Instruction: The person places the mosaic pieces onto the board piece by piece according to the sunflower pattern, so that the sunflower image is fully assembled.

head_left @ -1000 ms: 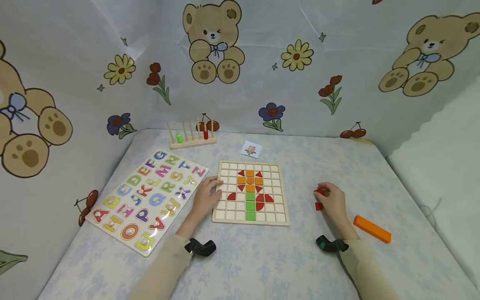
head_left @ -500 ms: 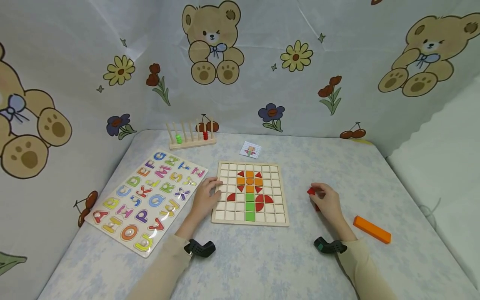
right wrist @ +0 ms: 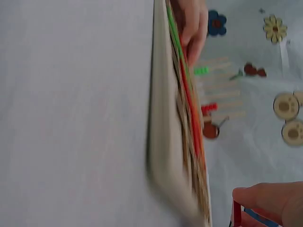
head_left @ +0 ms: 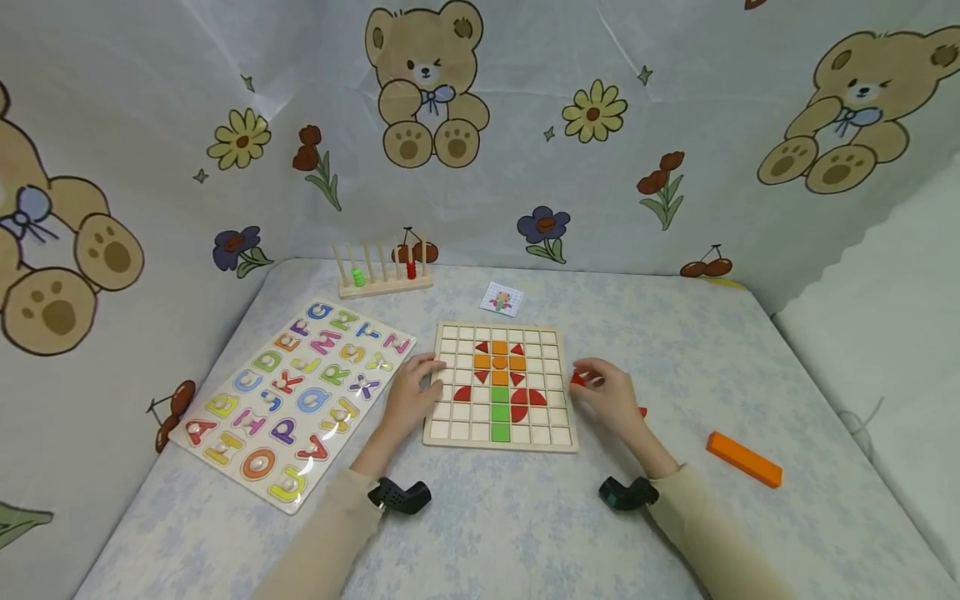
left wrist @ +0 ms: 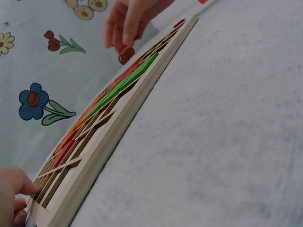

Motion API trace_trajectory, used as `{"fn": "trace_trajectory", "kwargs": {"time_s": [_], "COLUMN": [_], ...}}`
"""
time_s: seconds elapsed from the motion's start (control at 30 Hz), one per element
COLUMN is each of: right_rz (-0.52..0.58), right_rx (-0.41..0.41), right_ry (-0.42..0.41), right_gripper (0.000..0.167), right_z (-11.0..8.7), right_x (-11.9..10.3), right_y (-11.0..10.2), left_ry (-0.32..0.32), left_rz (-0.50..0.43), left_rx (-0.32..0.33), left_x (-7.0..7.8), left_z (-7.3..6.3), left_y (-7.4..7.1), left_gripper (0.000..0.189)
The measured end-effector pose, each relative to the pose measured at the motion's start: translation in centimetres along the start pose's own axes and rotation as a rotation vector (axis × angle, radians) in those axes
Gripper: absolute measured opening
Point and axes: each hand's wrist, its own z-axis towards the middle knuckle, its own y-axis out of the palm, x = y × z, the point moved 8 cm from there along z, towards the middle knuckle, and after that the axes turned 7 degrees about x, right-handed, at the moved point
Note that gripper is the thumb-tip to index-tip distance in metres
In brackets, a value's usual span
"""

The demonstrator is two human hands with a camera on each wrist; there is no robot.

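Note:
A wooden grid board (head_left: 459,430) lies at the centre of the table, with red, orange and green flat pieces set in its squares. My left hand (head_left: 411,397) holds its left rim; in the left wrist view a fingertip laps over the edge. Just off the right rim, my right hand (head_left: 609,398) pinches a small red piece (head_left: 577,379) between thumb and fingers. The right wrist view shows the red piece (right wrist: 236,213) edge-on, its full shape hidden by the fingers. Another red piece (head_left: 642,412) peeks out beside the right wrist.
Left of the board lies an alphabet puzzle board (head_left: 296,487) with knobbed letters. Behind stand a peg rack (head_left: 386,287) with green and red rings and a small pattern card (head_left: 501,299). An orange bar (head_left: 744,459) lies at the right, past the right forearm.
My right hand has moved left from the red pieces to the board's right rim, carrying one red piece. The other red piece stays behind. My left hand has kept its place.

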Motion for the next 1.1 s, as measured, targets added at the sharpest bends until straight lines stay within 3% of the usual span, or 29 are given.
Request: {"fn": "trace_trajectory", "kwargs": {"time_s": [0.17, 0.3, 0.43, 0.57, 0.7, 0.83, 1.1], "right_rz": [0.106, 0.116, 0.099, 0.088, 0.118, 0.144, 0.041], "right_rx": [-0.185, -0.304, -0.323, -0.339, -0.331, -0.244, -0.030], "right_ry": [-0.076, -0.076, -0.051, -0.093, -0.113, -0.115, -0.096], "right_gripper": [0.033, 0.031, 0.031, 0.029, 0.028, 0.025, 0.025], "right_z": [0.0, -0.1, 0.0, -0.1, -0.3, -0.5, -1.5], "right_x": [-5.6, -7.8, -8.4, -8.9, -9.0, -7.9, -2.1], "right_y": [5.7, 9.5, 11.4, 12.1, 11.3, 8.8, 1.4], "left_ry": [0.005, 0.017, 0.020, 0.037, 0.025, 0.014, 0.018], "left_rz": [-0.010, 0.010, 0.028, 0.030, 0.022, 0.017, 0.005], "left_rx": [-0.001, -0.001, 0.001, 0.019, 0.016, 0.001, 0.011], "left_x": [0.2, 0.3, 0.2, 0.2, 0.1, 0.0, 0.1], "left_z": [0.0, 0.1, 0.2, 0.1, 0.1, 0.1, 0.0], "left_y": [-0.1, 0.0, 0.1, -0.2, -0.1, 0.2, -0.2], "left_gripper": [0.031, 0.030, 0.030, 0.031, 0.031, 0.031, 0.031]}}
